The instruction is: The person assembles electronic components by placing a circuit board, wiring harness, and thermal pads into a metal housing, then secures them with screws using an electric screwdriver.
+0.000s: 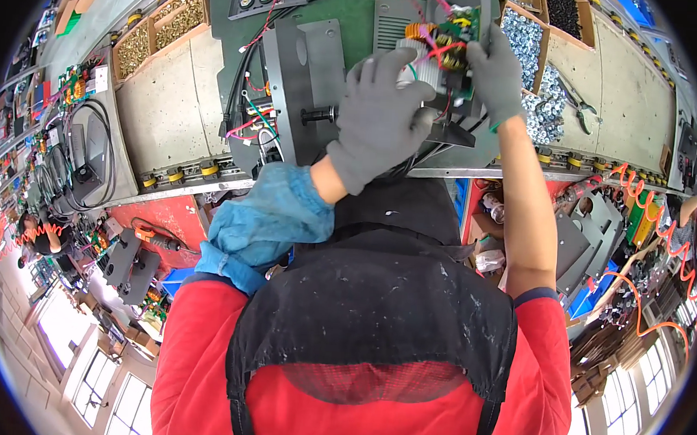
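Cardboard bins of screws (527, 38) at upper right, brass parts (161, 26) at upper left. Circuit board (452, 42) above grey chassis (308, 81), long axis roughly vertical. Left hand (381, 113) gripping board's lower end; right hand (494, 71) gripping its right edge.

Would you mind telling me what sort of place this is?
Most likely an electronics assembly workshop: gloved hands, left hand and right hand, work on a wired circuit board, with bins of screws and a grey metal chassis on the bench.
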Demonstrator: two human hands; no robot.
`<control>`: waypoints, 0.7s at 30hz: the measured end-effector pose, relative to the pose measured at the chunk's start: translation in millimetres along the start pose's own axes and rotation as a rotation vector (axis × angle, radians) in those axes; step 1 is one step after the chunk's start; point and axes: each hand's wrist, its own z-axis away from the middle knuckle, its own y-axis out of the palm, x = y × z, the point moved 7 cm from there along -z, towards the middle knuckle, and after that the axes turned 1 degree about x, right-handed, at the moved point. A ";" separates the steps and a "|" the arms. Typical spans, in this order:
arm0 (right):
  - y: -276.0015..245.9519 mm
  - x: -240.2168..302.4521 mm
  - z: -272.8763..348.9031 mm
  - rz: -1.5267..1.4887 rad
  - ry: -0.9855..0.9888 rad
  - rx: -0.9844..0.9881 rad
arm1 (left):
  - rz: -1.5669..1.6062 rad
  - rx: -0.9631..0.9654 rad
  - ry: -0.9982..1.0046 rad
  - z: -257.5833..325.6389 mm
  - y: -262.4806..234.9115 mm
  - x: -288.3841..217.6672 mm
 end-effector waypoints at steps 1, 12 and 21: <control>-6.4 -2.0 -6.3 -0.012 -0.032 -0.075 | -0.203 0.068 0.061 0.7 8.4 -10.9; -3.6 7.8 -9.6 0.140 -0.004 -0.022 | -0.496 0.297 -0.249 1.6 73.8 -7.8; -8.4 2.4 -17.7 0.106 -0.001 -0.023 | -0.410 0.430 -0.462 -1.1 90.7 9.1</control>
